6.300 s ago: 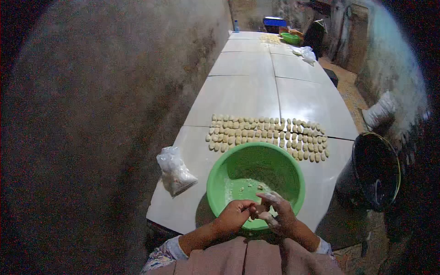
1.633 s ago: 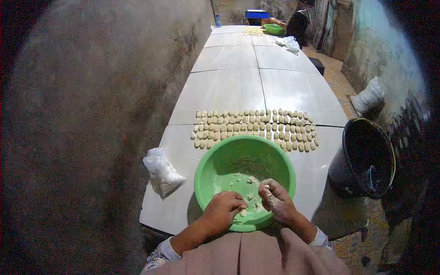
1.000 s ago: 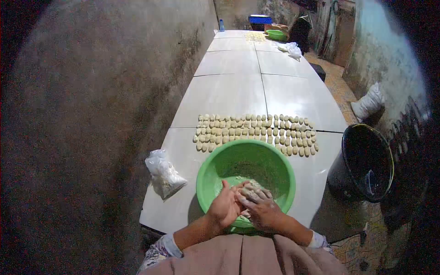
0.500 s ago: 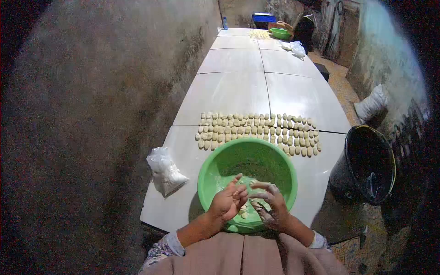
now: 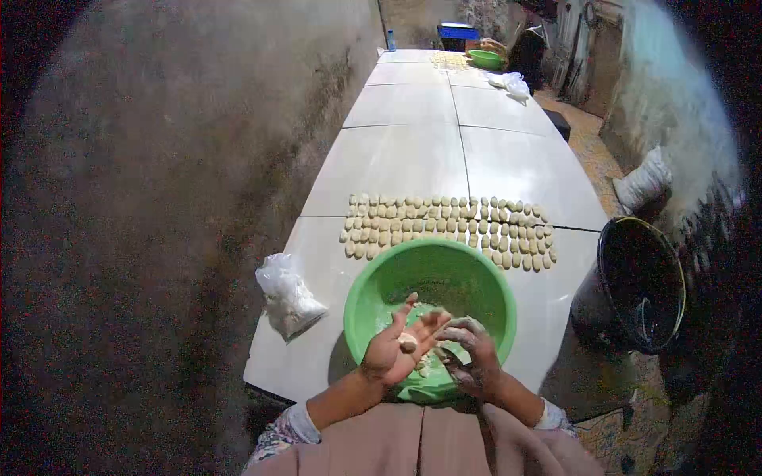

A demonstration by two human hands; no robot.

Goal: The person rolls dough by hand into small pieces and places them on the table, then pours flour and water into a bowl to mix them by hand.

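Over a green plastic basin [image 5: 359,305], my left hand [image 5: 390,357] is turned palm up with its fingers spread. It holds a small oval piece of dough [image 5: 407,343] on the palm. My right hand [image 5: 475,361], whitened with flour, is beside the left fingertips, its fingers bent and apart with nothing visible between them. White flour and loose dough bits [image 5: 424,366] lie in the basin below, partly hidden by both hands. Beyond the basin, several rows of small oval dough pieces [image 5: 448,213] cover part of the white tabletop [image 5: 397,163].
A plastic bag of white powder [image 5: 290,305] stands left of the basin. To the right is a black bucket [image 5: 607,297], with a white sack [image 5: 644,181] behind it. Another green basin [image 5: 485,59] and a plastic bag [image 5: 514,84] are at the table's far end.
My left fingers have uncurled and spread, so the dough piece now shows on the palm. My right hand stays close beside, its fingers slightly shifted.
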